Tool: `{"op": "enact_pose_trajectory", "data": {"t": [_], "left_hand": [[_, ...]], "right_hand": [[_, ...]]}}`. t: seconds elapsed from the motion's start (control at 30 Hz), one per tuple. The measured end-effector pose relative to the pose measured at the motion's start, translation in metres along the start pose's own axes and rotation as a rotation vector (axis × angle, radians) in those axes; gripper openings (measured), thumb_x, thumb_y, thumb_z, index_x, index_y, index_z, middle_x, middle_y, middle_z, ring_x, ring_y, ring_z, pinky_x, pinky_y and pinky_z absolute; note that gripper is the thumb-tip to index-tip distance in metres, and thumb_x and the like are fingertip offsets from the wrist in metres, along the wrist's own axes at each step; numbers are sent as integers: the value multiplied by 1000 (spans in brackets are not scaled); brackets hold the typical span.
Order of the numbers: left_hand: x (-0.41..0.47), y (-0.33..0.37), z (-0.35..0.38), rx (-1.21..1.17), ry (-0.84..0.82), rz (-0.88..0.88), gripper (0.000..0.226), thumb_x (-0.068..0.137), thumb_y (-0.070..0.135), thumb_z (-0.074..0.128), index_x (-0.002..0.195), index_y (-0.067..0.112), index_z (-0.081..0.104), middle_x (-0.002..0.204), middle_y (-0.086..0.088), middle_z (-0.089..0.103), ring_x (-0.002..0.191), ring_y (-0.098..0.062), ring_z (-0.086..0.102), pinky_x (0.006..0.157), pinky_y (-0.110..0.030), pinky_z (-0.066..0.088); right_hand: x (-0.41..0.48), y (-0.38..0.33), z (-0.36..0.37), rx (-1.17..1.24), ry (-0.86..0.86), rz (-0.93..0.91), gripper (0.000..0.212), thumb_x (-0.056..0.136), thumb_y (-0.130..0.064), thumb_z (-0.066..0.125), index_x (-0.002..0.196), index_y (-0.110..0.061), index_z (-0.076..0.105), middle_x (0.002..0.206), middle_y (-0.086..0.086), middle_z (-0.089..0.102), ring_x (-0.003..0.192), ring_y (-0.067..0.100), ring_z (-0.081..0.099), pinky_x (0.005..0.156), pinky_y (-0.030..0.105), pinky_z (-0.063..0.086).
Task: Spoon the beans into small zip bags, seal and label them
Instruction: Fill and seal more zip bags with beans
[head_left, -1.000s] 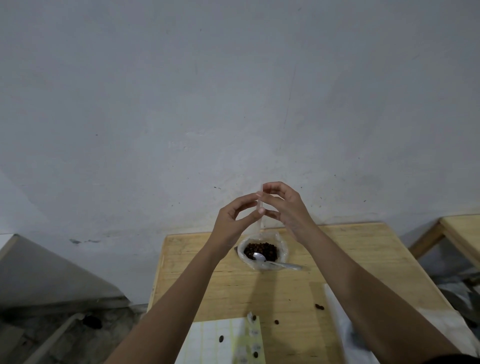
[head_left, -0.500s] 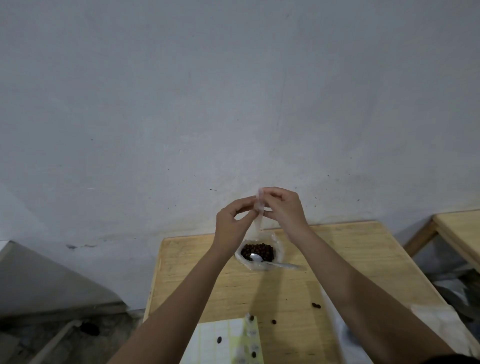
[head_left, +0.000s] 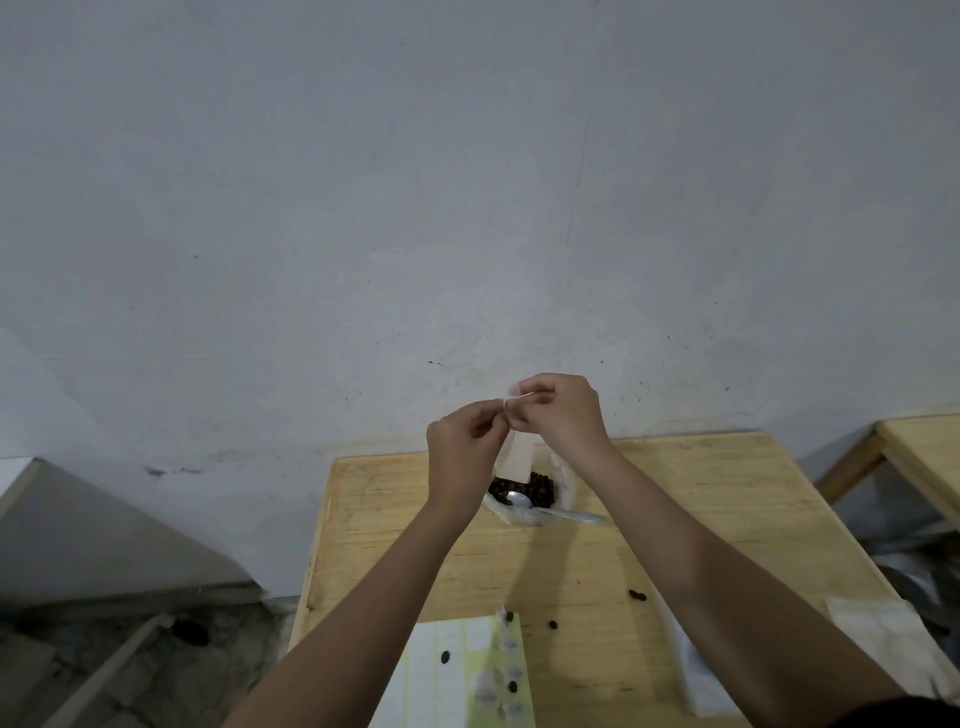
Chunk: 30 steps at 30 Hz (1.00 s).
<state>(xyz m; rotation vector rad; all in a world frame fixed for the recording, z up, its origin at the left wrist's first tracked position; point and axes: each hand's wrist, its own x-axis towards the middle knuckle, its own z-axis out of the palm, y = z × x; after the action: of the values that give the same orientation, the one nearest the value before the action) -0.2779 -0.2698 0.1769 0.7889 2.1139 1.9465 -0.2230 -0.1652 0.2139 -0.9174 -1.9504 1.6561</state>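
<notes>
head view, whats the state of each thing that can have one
small zip bag, hanging above bean container, pinched at top
left hand, pinching bag top
right hand, pinching bag top
bean container, open, holds beans
spoon, lying in the beans, unheld
label sheet, flat on table

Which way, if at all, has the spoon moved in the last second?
No. The spoon lies with its tip in the beans and its handle pointing right, at the same spot near the table's back edge as before.
</notes>
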Motion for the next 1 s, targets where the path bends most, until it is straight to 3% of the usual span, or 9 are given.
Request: {"op": "enact_pose_trajectory", "data": {"t": [0.17, 0.33, 0.53, 0.57, 0.63, 0.7, 0.77, 0.87, 1.0], "left_hand": [[5, -5, -4, 129, 7, 49, 9, 84, 4, 64, 80, 5, 73, 70, -12, 69, 67, -25, 64, 70, -42, 54], [16, -11, -16, 216, 108, 18, 11, 80, 2, 66, 86, 6, 75, 78, -1, 72, 69, -5, 65, 70, -16, 52], [15, -14, -27, 179, -192, 13, 9, 83, 11, 69, 90, 14, 72, 86, 7, 71, 80, -2, 66, 72, -15, 51], [12, -12, -28, 141, -250, 9, 13, 84, 16, 69, 97, 16, 71, 93, 9, 70, 89, 0, 65, 75, -15, 51], [7, -10, -29, 108, -378, -11, 43, 80, 31, 73, 121, 22, 60, 120, 14, 60, 113, 4, 54, 90, -14, 46], [3, -10, -28, 171, -520, -33, 88, 70, 43, 78, 143, 32, 31, 144, 21, 33, 130, 9, 31, 102, -13, 32], [2, -11, -25, 263, -599, -25, 119, 60, 49, 83, 147, 37, 3, 151, 26, 7, 138, 5, 11, 109, -21, 20], [3, -17, -22, 391, -547, 82, 131, 56, 52, 84, 146, 37, -10, 145, 34, -2, 142, -5, 2, 113, -31, 18], [5, -22, -23, 449, -416, 190, 118, 56, 50, 84, 146, 27, 11, 134, 15, 19, 127, -4, 24, 100, -27, 34]], "right_hand": [[0, 8, 1, -46, 16, -6, 13, 79, 2, 69, 74, -10, 69, 65, 8, 67, 65, 21, 70, 77, 33, 59], [-5, 20, -1, -198, -6, -39, 22, 83, 6, 57, 85, -8, 73, 64, 3, 68, 64, 18, 71, 68, 20, 58], [-2, 9, -15, -68, -114, 90, 14, 77, 5, 67, 86, -4, 72, 80, 17, 69, 65, 23, 69, 68, 25, 60], [-2, 5, -17, -64, -130, 83, 14, 77, 6, 66, 88, -1, 72, 80, 17, 69, 66, 23, 68, 66, 23, 59], [-1, -3, -20, -85, -158, 50, 14, 79, 6, 63, 89, 1, 71, 78, 16, 68, 66, 22, 67, 61, 20, 57], [1, -9, -20, -103, -178, 15, 13, 79, 5, 63, 87, 0, 71, 75, 15, 67, 63, 20, 66, 61, 21, 57], [3, -15, -19, -114, -218, -7, 13, 78, 6, 63, 89, 3, 70, 74, 15, 66, 62, 19, 65, 64, 23, 58], [2, -20, -18, -168, -288, -57, 16, 77, 6, 64, 93, 4, 70, 67, 15, 65, 58, 17, 63, 64, 21, 57], [3, -22, -15, -375, -210, -154, 19, 74, 5, 62, 88, -1, 72, 58, 8, 62, 54, 14, 62, 65, 22, 57]]}}
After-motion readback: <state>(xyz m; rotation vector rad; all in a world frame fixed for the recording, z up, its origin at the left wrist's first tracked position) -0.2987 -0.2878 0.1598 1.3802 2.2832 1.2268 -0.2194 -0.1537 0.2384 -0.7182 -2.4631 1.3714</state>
